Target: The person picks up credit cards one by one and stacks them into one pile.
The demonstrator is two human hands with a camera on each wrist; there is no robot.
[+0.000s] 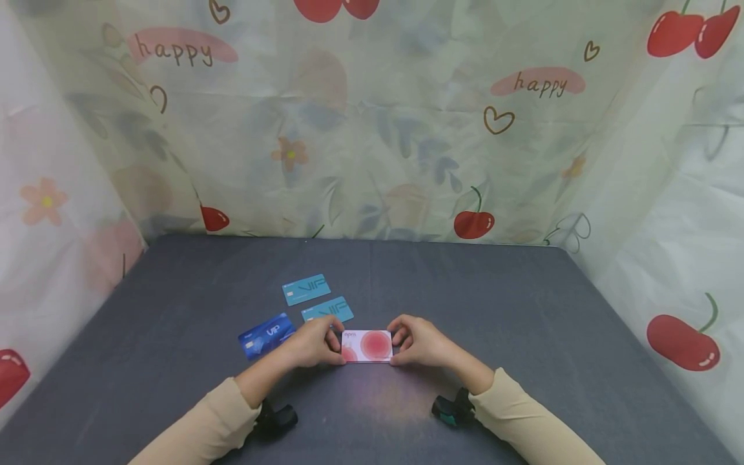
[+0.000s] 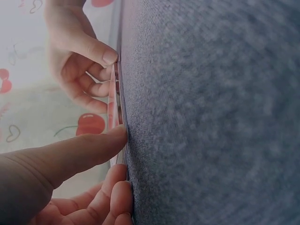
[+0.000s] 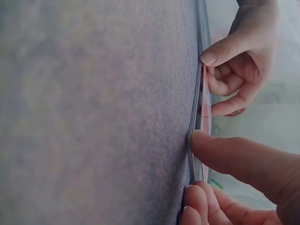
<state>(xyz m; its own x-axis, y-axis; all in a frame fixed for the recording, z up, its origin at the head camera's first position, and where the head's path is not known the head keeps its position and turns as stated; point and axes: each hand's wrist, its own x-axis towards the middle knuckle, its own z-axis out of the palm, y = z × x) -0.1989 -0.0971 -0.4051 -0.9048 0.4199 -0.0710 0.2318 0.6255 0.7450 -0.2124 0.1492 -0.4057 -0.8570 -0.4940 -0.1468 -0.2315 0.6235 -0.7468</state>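
Note:
A pink and white card with red circles lies low over the grey tabletop, between the two hands. My left hand pinches its left end with thumb and fingers. At the right end, my right hand grips it the same way. Seen edge-on in the left wrist view, the pink card shows thin layered edges by the thumbs; how many layers there are I cannot tell. A blue VIP card lies just left of my left hand, partly behind it. Beyond that hand is a teal VIP card, its lower edge partly covered.
A second teal VIP card lies farther back on the dark grey table. Patterned curtains with cherries and flowers enclose the back and sides. Black wrist devices sit under both sleeves.

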